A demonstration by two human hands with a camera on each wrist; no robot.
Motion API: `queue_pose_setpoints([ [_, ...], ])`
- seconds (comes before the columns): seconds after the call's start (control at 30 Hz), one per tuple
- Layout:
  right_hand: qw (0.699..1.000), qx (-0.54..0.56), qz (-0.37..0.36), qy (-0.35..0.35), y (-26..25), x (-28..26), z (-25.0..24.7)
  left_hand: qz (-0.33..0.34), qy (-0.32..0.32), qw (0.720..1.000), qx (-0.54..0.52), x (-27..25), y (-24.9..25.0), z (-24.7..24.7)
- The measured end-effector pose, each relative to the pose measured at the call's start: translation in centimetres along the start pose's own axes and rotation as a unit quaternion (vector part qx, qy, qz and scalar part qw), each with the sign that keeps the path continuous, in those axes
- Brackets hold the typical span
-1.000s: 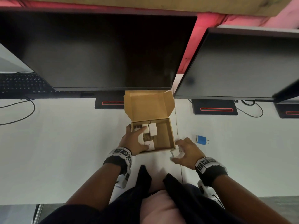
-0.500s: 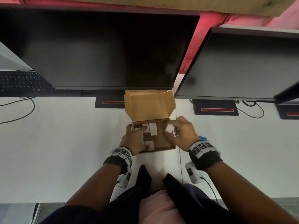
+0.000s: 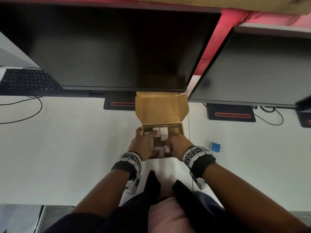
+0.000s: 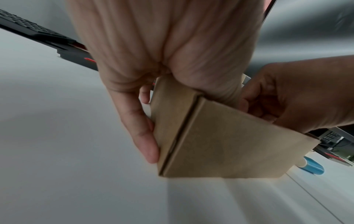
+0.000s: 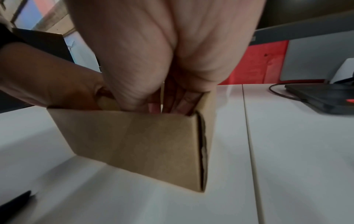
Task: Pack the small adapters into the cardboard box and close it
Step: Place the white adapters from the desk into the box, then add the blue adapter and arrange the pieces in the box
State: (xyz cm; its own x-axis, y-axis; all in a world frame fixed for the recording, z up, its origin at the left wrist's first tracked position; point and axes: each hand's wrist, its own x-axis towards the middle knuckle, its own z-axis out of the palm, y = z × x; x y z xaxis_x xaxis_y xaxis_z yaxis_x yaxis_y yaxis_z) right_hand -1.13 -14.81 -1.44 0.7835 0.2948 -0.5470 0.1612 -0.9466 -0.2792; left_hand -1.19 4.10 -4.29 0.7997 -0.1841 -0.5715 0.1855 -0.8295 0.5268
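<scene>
The cardboard box [image 3: 178, 130] stands on the white desk with its lid [image 3: 161, 108] tipped up and back. Several white adapters [image 3: 164, 133] lie inside. My left hand [image 3: 144, 145] grips the box's near left corner: index finger across the adapters, other fingers [image 4: 147, 136] along the outer wall of the box [image 4: 220, 144]. My right hand [image 3: 176, 144] reaches down into the near right part of the box [image 5: 134, 144], its curled fingers [image 5: 172, 103] holding a white adapter [image 3: 167, 148]. A blue adapter [image 3: 215, 146] lies on the desk right of the box.
Two dark monitors [image 3: 114, 47] [image 3: 260, 68] overhang the back of the desk, their black bases [image 3: 119, 103] [image 3: 231, 114] flanking the lid. A keyboard [image 3: 28, 81] and cables sit far left. A desk seam [image 5: 250, 151] runs just right of the box.
My right hand picked a white adapter off the desk at the box's right, carried it over the box and has lowered it inside. The left hand stayed on the box.
</scene>
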Motion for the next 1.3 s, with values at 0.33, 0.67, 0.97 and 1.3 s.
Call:
queue_pose_setpoints([
  [0.33,1.000,0.020,-0.001,-0.004,0.3,-0.1,0.0,0.010,0.001,1.000,0.007,0.0,0.0,0.0],
  [0.67,0.999,0.007,-0.041,-0.006,0.5,-0.6,-1.0,0.013,-0.003,1.000,0.014,0.2,-0.1,0.0],
  [0.97,0.931,0.133,0.176,0.291,8.7,-3.1,-1.9,0.020,0.006,1.000,-0.014,0.2,-0.3,0.1],
  [1.3,0.943,0.137,0.285,0.101,12.4,-5.7,3.7,0.010,0.016,1.000,0.003,0.4,-0.3,0.4],
])
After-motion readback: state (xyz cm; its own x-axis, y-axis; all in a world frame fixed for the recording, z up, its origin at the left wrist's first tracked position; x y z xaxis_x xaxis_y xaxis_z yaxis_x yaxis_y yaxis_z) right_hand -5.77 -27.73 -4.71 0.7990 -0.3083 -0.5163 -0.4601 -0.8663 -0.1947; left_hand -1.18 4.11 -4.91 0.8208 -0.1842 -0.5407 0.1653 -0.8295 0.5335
